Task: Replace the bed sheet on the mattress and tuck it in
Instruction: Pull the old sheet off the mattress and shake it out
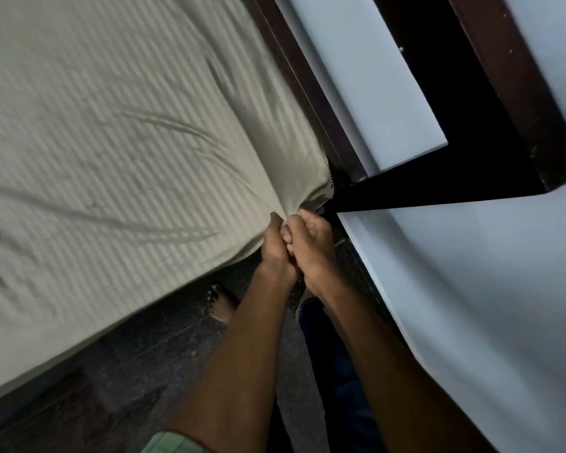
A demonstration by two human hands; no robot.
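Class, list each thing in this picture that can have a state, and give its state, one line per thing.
bed sheet: spread over the mattress, wrinkled, corner bunched and pulled
left hand: gripping the sheet corner
right hand: gripping the sheet corner, pressed against the left hand
bed frame: dark wood, sheet corner not yet tucked beside it
foot: bare, planted on the floor beside the bed

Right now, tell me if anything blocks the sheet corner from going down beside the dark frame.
Nothing visible does. Both hands, left and right, grip the bunched sheet corner right at the frame. The gap below the corner is dark, so what lies inside cannot be seen.
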